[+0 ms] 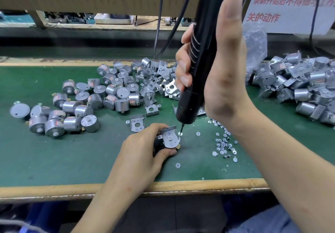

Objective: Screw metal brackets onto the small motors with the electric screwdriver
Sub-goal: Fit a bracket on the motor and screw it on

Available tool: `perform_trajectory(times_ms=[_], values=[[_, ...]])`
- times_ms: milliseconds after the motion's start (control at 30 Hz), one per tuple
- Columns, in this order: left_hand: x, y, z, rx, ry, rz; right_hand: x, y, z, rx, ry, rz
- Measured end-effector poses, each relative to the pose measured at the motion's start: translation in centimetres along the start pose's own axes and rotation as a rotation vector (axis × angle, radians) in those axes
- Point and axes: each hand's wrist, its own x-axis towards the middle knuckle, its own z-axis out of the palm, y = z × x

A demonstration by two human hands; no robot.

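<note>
My left hand (145,147) grips a small motor with a metal bracket (170,138) laid on its face, held on the green mat near the front edge. My right hand (215,77) is wrapped around the black electric screwdriver (197,66), which stands nearly upright. Its bit tip (181,128) points down just right of the bracket's upper edge, over a screw (180,133) on the mat. A scatter of small screws and white washers (223,142) lies to the right of the motor.
Bare motors (87,98) are piled at the left and centre of the green mat (54,160). Loose brackets (154,80) lie behind the screwdriver. Motors with brackets on them (299,86) are heaped at the right. Cables (159,24) hang at the back; the wooden table edge (54,187) runs along the front.
</note>
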Motion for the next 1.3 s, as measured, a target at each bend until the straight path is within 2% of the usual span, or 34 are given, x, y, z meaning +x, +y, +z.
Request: perform_trajectory(times_ms=[233, 833, 1300], values=[[0.1, 0.1, 0.0, -0.004, 0.004, -0.001, -1.1, 0.8, 1.1, 0.041, -0.052, 0.037], [0.0, 0.4, -0.3, 0.015, 0.004, 0.029, -1.3, 1.6, 1.0, 0.038, -0.024, 0.059], [0.0, 0.6, 0.3, 0.059, 0.063, 0.06, -2.2, 2.0, 1.9, -0.023, -0.148, -0.041]])
